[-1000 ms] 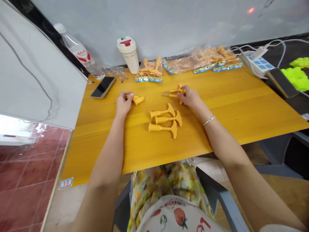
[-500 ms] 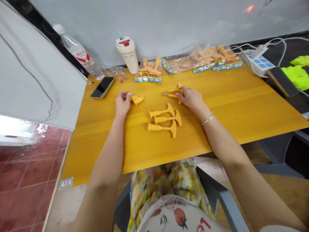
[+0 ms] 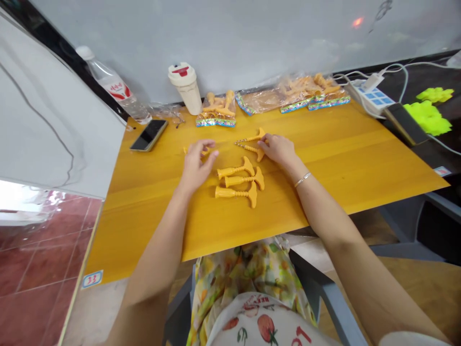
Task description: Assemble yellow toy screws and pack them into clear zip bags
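Over the yellow ribbed sleeves [image 3: 205, 152], my left hand [image 3: 196, 166] has its thumb and fingers apart with nothing in them. It hides most of the sleeves. My right hand [image 3: 277, 150] has its fingers closed at the T-handles of two yellow corkscrews; the lower corkscrew [image 3: 252, 150] is at its fingertips, while the upper corkscrew [image 3: 254, 137] lies just beyond. Their bare metal spirals point left and nearly meet. Nearer me lie three sleeved corkscrews, the top one [image 3: 236, 169], the middle one [image 3: 242, 180] and the bottom one [image 3: 236, 192], handles to the right.
Along the back of the wooden table [image 3: 154, 211] are a water bottle [image 3: 118, 91], a white cup [image 3: 186, 89], a bag of corkscrews [image 3: 216, 111] and further bags [image 3: 306, 91]. A phone [image 3: 149, 135] lies at left. A power strip [image 3: 374, 96] with cables sits at the right.
My left hand has let go of the sleeves, opened and moved right over them. My right hand stays by the two bare corkscrews. The view has shifted slightly.
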The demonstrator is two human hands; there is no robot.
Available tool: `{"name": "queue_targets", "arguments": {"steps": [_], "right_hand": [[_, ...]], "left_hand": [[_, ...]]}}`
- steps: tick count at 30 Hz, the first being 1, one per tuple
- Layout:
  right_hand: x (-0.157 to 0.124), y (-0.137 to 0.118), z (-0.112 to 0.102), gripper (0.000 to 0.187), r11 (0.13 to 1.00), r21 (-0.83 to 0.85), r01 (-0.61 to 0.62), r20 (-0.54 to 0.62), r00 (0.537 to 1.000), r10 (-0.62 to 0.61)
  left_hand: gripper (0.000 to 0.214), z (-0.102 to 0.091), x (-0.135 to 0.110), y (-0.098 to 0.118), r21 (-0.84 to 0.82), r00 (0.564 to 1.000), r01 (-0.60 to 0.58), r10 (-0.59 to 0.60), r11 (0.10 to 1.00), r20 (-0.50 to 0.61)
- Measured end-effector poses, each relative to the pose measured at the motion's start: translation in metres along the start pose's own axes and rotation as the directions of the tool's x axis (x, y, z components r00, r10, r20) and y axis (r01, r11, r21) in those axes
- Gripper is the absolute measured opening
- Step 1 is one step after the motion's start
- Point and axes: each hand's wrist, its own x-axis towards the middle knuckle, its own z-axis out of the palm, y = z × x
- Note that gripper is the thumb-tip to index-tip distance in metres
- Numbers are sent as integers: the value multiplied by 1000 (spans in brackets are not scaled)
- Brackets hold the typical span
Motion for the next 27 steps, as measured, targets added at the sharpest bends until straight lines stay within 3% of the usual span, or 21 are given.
{"name": "queue_targets", "arguments": {"steps": [2, 5, 11, 15, 27], "right_hand": [[3, 3, 3, 42, 1000, 10, 0, -4, 1000, 0], [5, 6, 5, 46, 1000, 20, -7, -13, 1000, 8], [0, 2, 2, 53, 995, 32, 98, -3, 995, -98], [-3, -2, 5, 42, 991, -20, 132, 9, 991, -132], [6, -3, 16, 49, 991, -47, 128, -26, 991, -129]], "left_hand": [[29, 6, -13, 8, 0, 990, -4, 4, 1000, 139], [31, 13, -29, 9, -4, 971, 31, -29, 1000, 238], [36, 18, -32, 1, -102, 942, 152, -113, 983, 315], [38, 16, -30, -2, -142, 920, 234, -171, 962, 354], [40, 13, -29, -11, -144, 925, 196, -134, 970, 356]]}}
